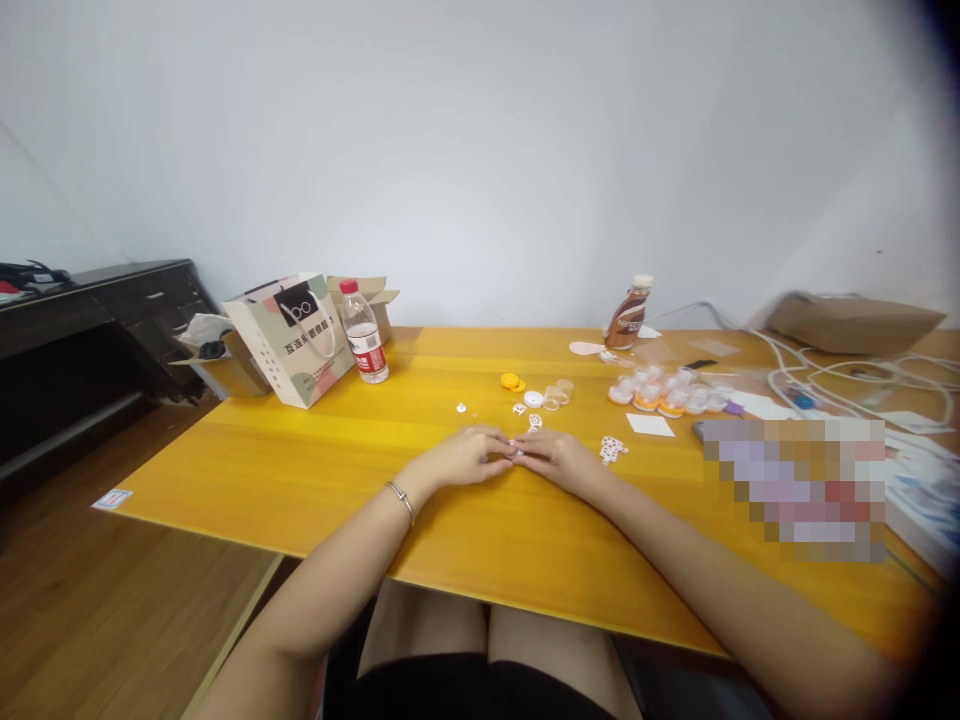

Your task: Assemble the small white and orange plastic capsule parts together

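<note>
My left hand and my right hand meet over the middle of the yellow table. Between their fingertips is a small whitish piece, mostly covered, so its kind does not show. The fingers of both hands are pinched on it. Just beyond lie small white cut-out pieces, a white round disc, clear round cups and yellow round parts. A small white part lies beyond my left hand, and a patterned white cut-out piece lies right of my right hand.
At the back left stand a paper bag, a water bottle and a cardboard box. A brown drink bottle stands at the back right. Clustered clear-topped pieces, a white card, cables and a blurred-out item occupy the right side.
</note>
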The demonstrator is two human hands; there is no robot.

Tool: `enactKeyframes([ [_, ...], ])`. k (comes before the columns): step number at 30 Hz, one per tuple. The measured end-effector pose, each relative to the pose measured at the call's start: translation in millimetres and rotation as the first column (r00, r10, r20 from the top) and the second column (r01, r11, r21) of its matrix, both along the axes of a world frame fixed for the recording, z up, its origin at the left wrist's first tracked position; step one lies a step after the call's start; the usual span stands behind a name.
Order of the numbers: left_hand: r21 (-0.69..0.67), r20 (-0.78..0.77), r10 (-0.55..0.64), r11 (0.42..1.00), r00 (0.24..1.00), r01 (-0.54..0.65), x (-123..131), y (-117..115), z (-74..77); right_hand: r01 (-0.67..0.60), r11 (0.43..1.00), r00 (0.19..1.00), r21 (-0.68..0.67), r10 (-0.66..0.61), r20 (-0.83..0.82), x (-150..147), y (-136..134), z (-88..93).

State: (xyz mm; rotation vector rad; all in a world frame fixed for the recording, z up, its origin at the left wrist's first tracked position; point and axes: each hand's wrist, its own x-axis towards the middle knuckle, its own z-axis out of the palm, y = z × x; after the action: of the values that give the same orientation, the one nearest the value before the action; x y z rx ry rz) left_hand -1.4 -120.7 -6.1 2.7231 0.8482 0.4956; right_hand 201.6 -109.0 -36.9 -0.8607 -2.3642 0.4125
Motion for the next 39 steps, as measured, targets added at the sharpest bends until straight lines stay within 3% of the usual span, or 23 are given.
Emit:
enactKeyframes([
  [7, -0.073, -0.044, -0.007, 0.997, 0.999, 0.004, -2, 0, 2.4, 0.011, 0.986, 0.998, 0.166, -0.020, 0.053, 0, -3, 0.5],
  [17, -0.111, -0.052, -0.040, 0.993, 0.998, 0.034, -4, -4, 11.7, 0.021, 0.980, 0.983, 0.199, -0.057, 0.175, -1, -7, 5.7],
  [29, -0.049, -0.031, -0.032, 0.998, 0.999, 0.031, -4, -2, 8.6, 0.007, 0.978, 0.973, 0.206, -0.054, 0.226, -1, -7, 6.0],
  [39, 0.073, -0.098, -0.015, 0.997, 0.995, 0.022, -2, -3, 5.1, -0.008, 0.940, 0.948, 0.341, -0.101, 0.302, -2, -9, 4.8],
])
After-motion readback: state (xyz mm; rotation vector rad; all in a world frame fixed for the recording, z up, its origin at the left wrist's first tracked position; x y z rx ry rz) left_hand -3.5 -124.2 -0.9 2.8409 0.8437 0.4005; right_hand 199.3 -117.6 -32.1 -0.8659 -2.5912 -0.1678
